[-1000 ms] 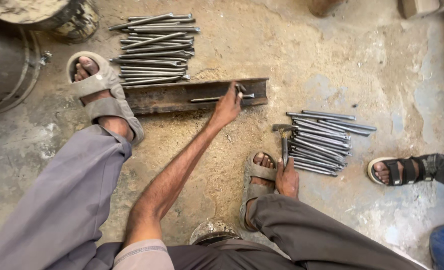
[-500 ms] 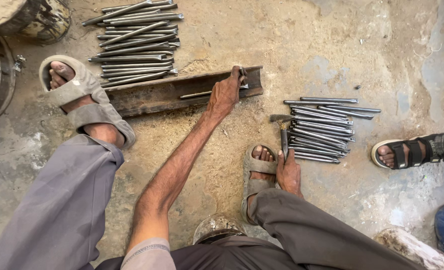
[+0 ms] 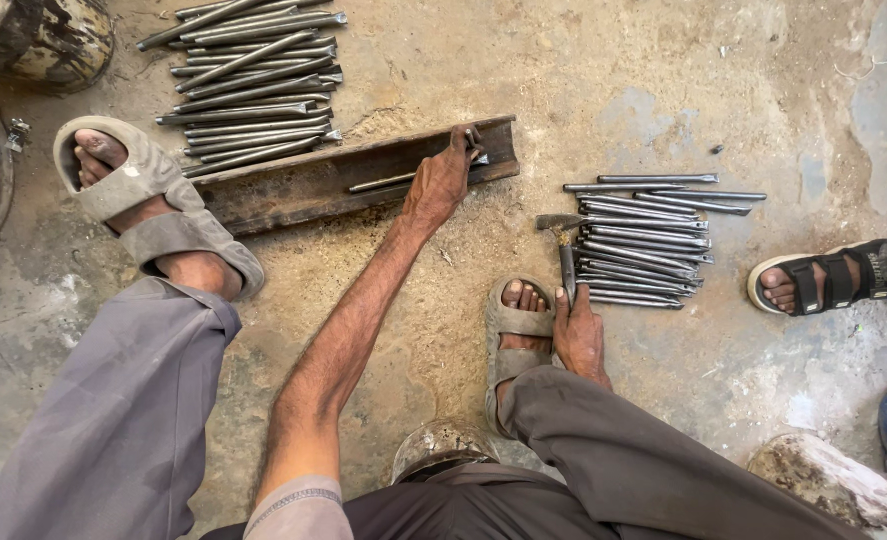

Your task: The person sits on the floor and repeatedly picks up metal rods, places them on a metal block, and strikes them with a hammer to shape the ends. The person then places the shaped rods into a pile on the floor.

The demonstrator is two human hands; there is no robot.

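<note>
Head view: two hands, metal rods on floor.
Left hand [image 3: 441,182] pinches thin grey steel rod [image 3: 403,180] on rusty iron channel [image 3: 293,185]; right hand [image 3: 580,335] clasps steel-headed hammer [image 3: 566,255].

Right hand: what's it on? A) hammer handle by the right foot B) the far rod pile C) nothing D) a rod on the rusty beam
A: the right hand grips the hammer handle beside the sandal, its head lying at the near rod pile; the left hand is the one at the rod on the beam.
</note>
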